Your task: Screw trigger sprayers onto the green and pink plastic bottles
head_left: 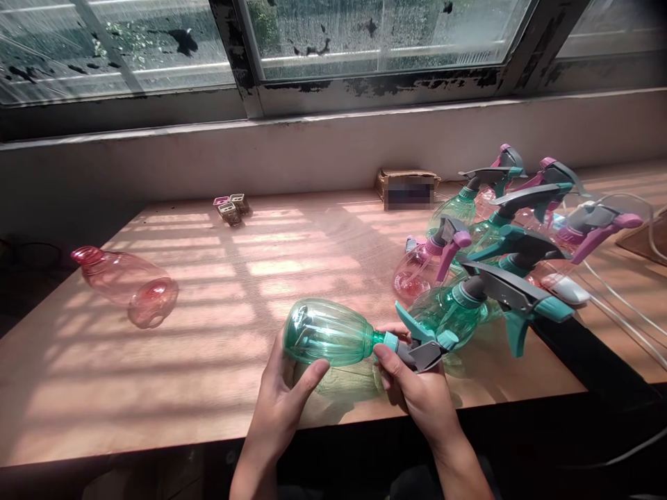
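A green, see-through spray bottle (pixel 331 333) lies sideways in the air above the table's front part, its base to the left. My left hand (pixel 286 392) is closed around the bottle's base end, thumb along the near side. At the neck, my right hand (pixel 417 389) grips the teal collar and grey-and-teal spray head (pixel 424 351) between thumb and fingers. The spray head sits at the bottle's mouth; whether it is screwed tight I cannot tell. Close to my right hand stands another green spray bottle (pixel 448 312) with its head fitted.
Several pink and green spray bottles crowd the table's right side, including a pink one (pixel 417 271). A pink bottle without a head (pixel 130 281) lies at left. Small blocks (pixel 231 208), a cardboard box (pixel 406 189) and white cables (pixel 620 312) are on the table (pixel 156 396).
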Demonstrator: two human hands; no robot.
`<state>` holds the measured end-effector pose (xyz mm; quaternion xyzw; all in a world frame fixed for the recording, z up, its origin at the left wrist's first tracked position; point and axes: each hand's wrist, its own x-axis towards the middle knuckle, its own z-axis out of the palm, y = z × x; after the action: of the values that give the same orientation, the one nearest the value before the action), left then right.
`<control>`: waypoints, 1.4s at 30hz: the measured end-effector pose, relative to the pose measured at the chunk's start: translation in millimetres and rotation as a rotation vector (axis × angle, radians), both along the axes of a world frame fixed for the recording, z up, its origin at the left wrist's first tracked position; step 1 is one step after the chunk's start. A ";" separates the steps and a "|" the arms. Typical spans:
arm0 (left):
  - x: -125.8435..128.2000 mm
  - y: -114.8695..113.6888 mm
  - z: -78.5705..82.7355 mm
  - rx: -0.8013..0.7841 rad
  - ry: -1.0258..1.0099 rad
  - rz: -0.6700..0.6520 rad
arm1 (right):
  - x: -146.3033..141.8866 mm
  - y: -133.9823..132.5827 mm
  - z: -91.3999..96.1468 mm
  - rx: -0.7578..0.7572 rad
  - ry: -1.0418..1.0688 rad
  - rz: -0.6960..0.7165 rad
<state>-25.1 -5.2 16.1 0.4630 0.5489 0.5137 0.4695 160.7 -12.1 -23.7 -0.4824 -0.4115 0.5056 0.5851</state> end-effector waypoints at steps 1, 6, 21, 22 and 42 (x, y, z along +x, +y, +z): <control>-1.7 0.4 -1.7 0.004 0.000 -0.016 | -0.2 -0.3 0.1 -0.007 0.002 -0.006; -8.4 2.0 -7.4 -0.002 0.018 -0.062 | -1.8 -1.8 2.4 -0.042 0.043 -0.039; -11.6 2.5 -10.5 0.024 0.042 -0.072 | -3.0 -2.4 5.7 -0.057 0.061 -0.053; -11.6 2.4 -10.4 0.024 0.040 -0.076 | -3.0 -2.4 5.7 -0.059 0.062 -0.055; -11.1 2.1 -10.2 0.016 0.027 -0.077 | -2.0 -2.0 4.8 -0.030 0.026 -0.028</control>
<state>-36.2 -3.0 5.9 0.4942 0.5328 0.4936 0.4778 158.8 -14.1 -18.9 -0.4902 -0.3895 0.5096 0.5902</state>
